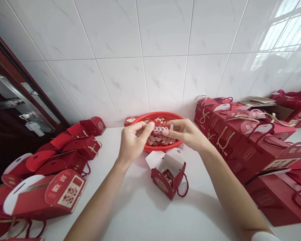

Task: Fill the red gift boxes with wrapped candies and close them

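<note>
My left hand (136, 139) and my right hand (185, 134) pinch the two ends of a small red wrapped candy (160, 129) with white printed characters. They hold it stretched between thumbs and fingers, above a red plastic basket (174, 116) full of wrapped sweets. Just in front of the basket, an open red gift box (163, 187) stands on the white tabletop with its flaps up. A dark red packet (168, 176) lies inside it, and a red cord handle hangs at its right side.
Several red gift boxes (65, 194) with rope handles lie along the left, beside a dark door (5, 134). More red boxes (240, 144) are stacked on the right, with a brown carton (278, 108) behind. A white tiled wall (165, 77) rises behind the table.
</note>
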Action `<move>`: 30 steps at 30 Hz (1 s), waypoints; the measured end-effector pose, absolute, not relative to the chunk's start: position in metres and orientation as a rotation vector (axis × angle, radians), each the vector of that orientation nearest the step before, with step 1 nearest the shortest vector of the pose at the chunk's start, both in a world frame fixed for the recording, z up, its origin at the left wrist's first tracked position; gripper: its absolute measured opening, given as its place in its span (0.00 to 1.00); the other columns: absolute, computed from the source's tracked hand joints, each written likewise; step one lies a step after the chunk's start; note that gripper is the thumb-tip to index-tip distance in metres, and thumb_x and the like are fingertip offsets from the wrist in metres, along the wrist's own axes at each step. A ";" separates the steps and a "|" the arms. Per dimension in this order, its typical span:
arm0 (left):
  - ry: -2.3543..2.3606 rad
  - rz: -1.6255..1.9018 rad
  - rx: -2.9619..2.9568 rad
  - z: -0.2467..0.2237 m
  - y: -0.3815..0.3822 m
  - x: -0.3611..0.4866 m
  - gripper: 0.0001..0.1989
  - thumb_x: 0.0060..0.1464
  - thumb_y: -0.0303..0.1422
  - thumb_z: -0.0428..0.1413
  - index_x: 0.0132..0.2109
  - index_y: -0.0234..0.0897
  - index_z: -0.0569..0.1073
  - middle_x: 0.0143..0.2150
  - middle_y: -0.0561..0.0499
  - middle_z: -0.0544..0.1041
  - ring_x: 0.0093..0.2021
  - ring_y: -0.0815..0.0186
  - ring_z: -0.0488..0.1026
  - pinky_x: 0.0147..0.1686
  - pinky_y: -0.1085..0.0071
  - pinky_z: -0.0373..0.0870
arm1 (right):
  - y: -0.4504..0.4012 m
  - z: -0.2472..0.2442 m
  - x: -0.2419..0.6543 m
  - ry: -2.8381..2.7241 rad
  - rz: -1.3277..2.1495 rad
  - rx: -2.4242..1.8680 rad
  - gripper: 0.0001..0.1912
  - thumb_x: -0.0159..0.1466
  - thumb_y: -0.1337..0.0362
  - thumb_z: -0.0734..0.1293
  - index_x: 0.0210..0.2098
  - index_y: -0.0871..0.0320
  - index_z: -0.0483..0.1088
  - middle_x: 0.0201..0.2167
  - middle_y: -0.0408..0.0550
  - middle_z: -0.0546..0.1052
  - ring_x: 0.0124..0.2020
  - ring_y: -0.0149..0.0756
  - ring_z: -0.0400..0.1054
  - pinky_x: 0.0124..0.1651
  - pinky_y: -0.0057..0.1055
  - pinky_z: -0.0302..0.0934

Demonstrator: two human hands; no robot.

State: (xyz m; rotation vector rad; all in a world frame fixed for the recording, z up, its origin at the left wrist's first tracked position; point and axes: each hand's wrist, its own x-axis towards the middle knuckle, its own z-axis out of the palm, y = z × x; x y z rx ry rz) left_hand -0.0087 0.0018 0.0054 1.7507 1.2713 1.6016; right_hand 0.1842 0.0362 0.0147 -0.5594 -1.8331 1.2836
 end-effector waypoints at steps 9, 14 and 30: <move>1.225 1.610 1.740 0.007 -0.001 -0.006 0.15 0.56 0.41 0.59 0.25 0.38 0.75 0.22 0.53 0.77 0.22 0.67 0.75 0.23 0.74 0.75 | 0.039 0.019 0.193 -1.866 1.408 -0.542 0.17 0.59 0.51 0.74 0.31 0.60 0.78 0.28 0.47 0.79 0.29 0.37 0.74 0.34 0.32 0.70; 1.205 1.632 1.706 0.010 0.002 -0.008 0.12 0.53 0.38 0.59 0.26 0.38 0.76 0.22 0.54 0.76 0.23 0.67 0.75 0.24 0.74 0.75 | 0.039 0.023 0.197 -1.878 1.422 -0.576 0.18 0.61 0.50 0.72 0.28 0.60 0.77 0.27 0.48 0.79 0.29 0.37 0.75 0.34 0.32 0.69; 1.222 1.698 1.487 0.017 0.000 -0.021 0.11 0.55 0.36 0.61 0.28 0.36 0.75 0.16 0.57 0.71 0.14 0.74 0.65 0.16 0.78 0.63 | 0.043 0.019 0.206 -2.443 1.125 -0.739 0.16 0.61 0.52 0.72 0.31 0.59 0.71 0.30 0.45 0.76 0.33 0.33 0.69 0.34 0.29 0.62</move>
